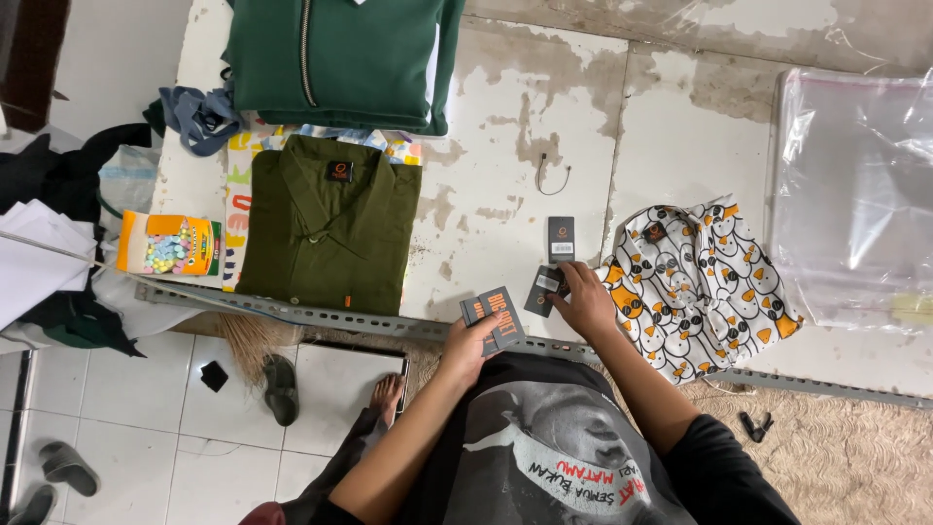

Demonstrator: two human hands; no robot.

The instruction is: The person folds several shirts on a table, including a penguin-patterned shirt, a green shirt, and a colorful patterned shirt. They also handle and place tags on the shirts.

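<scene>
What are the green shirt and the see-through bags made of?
The folded green shirt looks like woven cloth, probably cotton: matte, with soft creases and a stitched collar. The see-through bags look like thin plastic film: glossy, wrinkled, catching the light. The small dark tags in the left hand look like printed card, flat and stiff.

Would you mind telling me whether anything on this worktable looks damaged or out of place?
The white painted tabletop is badly worn, its paint peeling in brown patches. A small black looped cord lies loose by itself. The folded olive-green shirt and the dark cardboard tags look tidy.
</scene>
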